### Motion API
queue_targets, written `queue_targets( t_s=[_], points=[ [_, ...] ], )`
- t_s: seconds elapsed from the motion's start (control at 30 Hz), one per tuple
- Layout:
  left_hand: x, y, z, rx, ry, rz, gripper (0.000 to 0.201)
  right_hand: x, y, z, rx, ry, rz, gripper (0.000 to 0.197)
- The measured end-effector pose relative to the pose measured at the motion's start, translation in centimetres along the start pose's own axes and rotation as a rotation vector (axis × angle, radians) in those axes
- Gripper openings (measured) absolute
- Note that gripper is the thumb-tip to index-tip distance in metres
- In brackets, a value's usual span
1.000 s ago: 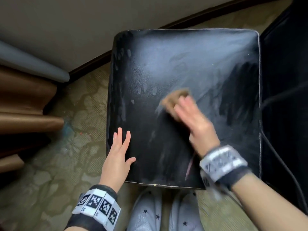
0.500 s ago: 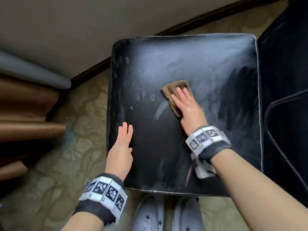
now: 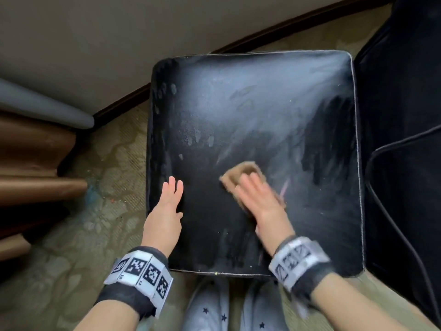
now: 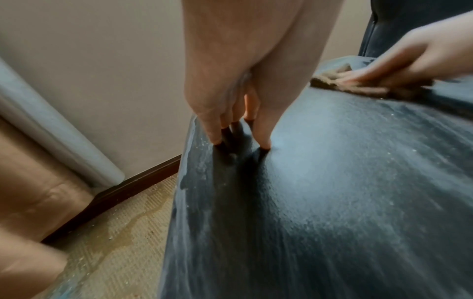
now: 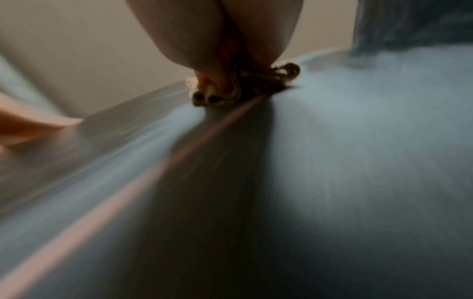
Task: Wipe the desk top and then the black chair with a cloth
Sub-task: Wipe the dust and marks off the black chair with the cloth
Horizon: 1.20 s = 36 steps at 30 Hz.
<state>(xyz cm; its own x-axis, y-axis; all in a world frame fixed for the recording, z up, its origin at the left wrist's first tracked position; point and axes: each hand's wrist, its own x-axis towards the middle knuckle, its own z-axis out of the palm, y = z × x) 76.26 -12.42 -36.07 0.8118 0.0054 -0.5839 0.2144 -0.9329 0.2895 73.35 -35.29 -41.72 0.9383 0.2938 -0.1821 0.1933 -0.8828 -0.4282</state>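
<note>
Square-patterned tags (image 3: pixel 143 274) on wristbands, unreadable

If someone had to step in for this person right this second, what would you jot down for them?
Left hand: flat and open, fingertips resting on the black chair seat near its left edge, holding nothing.
Right hand: fingers straight, pressing the brown cloth onto the middle of the seat; blurred, so mid-stroke.
Done: dark, clean-looking streaks on the right side and in the near part of the seat. The desk is out of view, so I cannot tell whether it was wiped.
Left: the grey dusty film across the far half and the smudges along the left edge, then the black chair back at right.
</note>
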Motion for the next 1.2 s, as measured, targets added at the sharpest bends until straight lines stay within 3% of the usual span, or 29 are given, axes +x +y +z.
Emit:
queue_targets(
  t_s=[0.03,0.07,0.13,0.17,0.2,0.27,0.37,0.4,0.5,0.53,0.6,0.67,0.73,0.8,0.83,0.97,1.0,1.07,1.17,1.2],
  points=[
    [0.1,0.0,-0.1,-0.007,-0.001,-0.002,0.073,-2.7,-1.5,1.5,0.053,-0.059,-0.168,0.066],
    [0.1,0.0,-0.1,-0.007,0.001,-0.003,0.073,-6.5,-3.2,3.2,0.17,-0.176,-0.187,0.052],
    [-0.1,0.2,-0.1,0.019,-0.003,-0.013,0.073,-11.8,-4.8,5.0,0.275,-0.374,-0.324,0.047],
    [-0.1,0.4,0.0,0.037,-0.003,-0.008,0.072,-11.2,-4.2,4.5,0.231,-0.367,-0.33,0.046],
    [-0.2,0.5,0.0,0.056,-0.001,0.004,0.072,-9.9,-3.4,3.5,0.133,-0.253,-0.328,0.044],
    [-0.1,0.6,0.1,0.074,0.004,0.016,0.071,-6.5,-1.0,0.6,0.23,-0.15,-0.269,0.045],
    [-0.2,0.7,0.4,0.108,0.017,0.001,0.071,-3.9,-0.4,-0.2,0.201,0.034,-0.039,0.06],
    [-0.2,0.9,0.6,0.12,0.033,0.013,0.071,-4.8,-0.9,0.8,0.192,0.028,-0.062,0.059],
    [-0.1,2.5,1.4,0.078,0.036,0.141,0.08,-9.0,-3.1,3.8,0.101,0.017,-0.327,0.044],
    [-0.1,3.1,1.9,0.085,0.001,0.188,0.085,-9.4,-2.2,3.7,0.193,0.005,-0.304,0.045],
    [0.2,4.2,2.7,0.162,-0.059,0.229,0.095,-9.1,1.3,1.8,0.202,0.034,-0.107,0.053],
    [0.2,4.6,3.1,0.215,-0.068,0.204,0.098,-8.6,5.6,-0.4,0.132,0.2,0.352,0.076],
    [0.2,4.8,3.1,0.224,-0.065,0.181,0.098,-8.3,8.2,-1.8,0.18,0.35,0.766,0.082],
    [0.1,5.1,3.1,0.25,-0.059,0.171,0.098,-7.6,7.0,-2.1,0.126,0.378,0.895,0.086],
    [0.2,5.3,3.2,0.263,-0.055,0.166,0.098,-7.1,5.6,-1.6,0.089,0.375,0.825,0.087],
    [0.2,5.4,3.5,0.263,-0.049,0.164,0.099,-6.2,-2.2,3.0,0.051,0.196,0.055,0.059],
    [0.2,5.2,3.5,0.253,-0.048,0.167,0.099,-6.1,-2.6,2.9,0.059,0.159,-0.056,0.051],
    [0.1,5.0,3.5,0.239,-0.047,0.16,0.099,-5.6,0.1,1.3,0.037,0.15,-0.041,0.047],
    [0.0,5.1,3.6,0.24,-0.039,0.154,0.099,-4.9,5.2,-2.0,0.065,0.305,0.392,0.063],
    [-0.1,5.2,3.7,0.248,-0.037,0.15,0.099,-4.7,4.9,-2.0,0.057,0.324,0.468,0.068]
  ],
)
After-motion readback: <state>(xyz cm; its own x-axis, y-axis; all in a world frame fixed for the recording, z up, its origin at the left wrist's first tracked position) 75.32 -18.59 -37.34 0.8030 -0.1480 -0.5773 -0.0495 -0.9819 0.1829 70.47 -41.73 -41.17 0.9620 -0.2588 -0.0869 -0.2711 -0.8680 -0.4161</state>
